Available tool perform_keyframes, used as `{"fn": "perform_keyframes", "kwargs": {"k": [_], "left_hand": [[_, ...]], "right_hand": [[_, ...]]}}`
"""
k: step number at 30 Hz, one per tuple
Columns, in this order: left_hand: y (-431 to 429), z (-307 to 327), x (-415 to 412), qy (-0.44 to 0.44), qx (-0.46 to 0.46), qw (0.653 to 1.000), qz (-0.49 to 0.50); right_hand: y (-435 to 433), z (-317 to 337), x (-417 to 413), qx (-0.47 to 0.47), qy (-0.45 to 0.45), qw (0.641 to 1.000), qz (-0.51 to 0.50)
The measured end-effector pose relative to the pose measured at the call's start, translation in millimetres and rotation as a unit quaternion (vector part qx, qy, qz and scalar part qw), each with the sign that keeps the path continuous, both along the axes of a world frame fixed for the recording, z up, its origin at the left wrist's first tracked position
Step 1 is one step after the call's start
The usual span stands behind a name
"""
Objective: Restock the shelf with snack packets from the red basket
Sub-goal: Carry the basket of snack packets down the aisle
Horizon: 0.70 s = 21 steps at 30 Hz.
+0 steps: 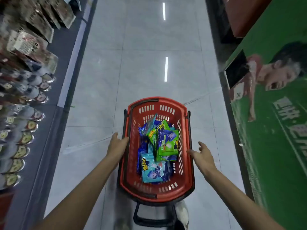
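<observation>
- The shelf, stocked with blurred packets, ran well out to the left of the left hand.
- The left hand lay with fairly straight fingers against the outer left rim of the red basket, not wrapped around it.
- Between the two hands, blue and green snack packets lay heaped inside the basket.
- The right hand was spread wide and held nothing, its thumb tip at the basket's right rim.
- A green printed panel stood beyond the right hand.
</observation>
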<state>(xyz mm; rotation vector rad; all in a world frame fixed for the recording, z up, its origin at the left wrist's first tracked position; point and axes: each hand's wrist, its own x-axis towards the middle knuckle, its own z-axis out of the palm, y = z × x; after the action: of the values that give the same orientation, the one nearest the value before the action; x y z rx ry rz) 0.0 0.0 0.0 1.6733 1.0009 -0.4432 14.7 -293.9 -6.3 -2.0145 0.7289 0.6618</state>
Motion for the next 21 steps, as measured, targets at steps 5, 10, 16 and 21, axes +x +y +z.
{"fn": "perform_keyframes", "kwargs": {"k": [5, 10, 16, 21], "left_hand": [[10, -69, 9, 0.055, 0.012, 0.998, 0.007], [20, -99, 12, 0.048, 0.022, 0.999, -0.011], [20, -80, 15, 0.058, -0.019, 0.998, 0.014], [13, -63, 1, 0.040, -0.040, 0.998, 0.021]], "right_hand": [[-1, -43, 13, 0.054, 0.052, 0.997, -0.035], [-2, -60, 23, 0.082, 0.052, 0.993, -0.067], [0, -69, 23, 0.113, 0.048, 0.987, -0.101], [5, -68, 12, 0.121, 0.046, 0.982, -0.141]]}}
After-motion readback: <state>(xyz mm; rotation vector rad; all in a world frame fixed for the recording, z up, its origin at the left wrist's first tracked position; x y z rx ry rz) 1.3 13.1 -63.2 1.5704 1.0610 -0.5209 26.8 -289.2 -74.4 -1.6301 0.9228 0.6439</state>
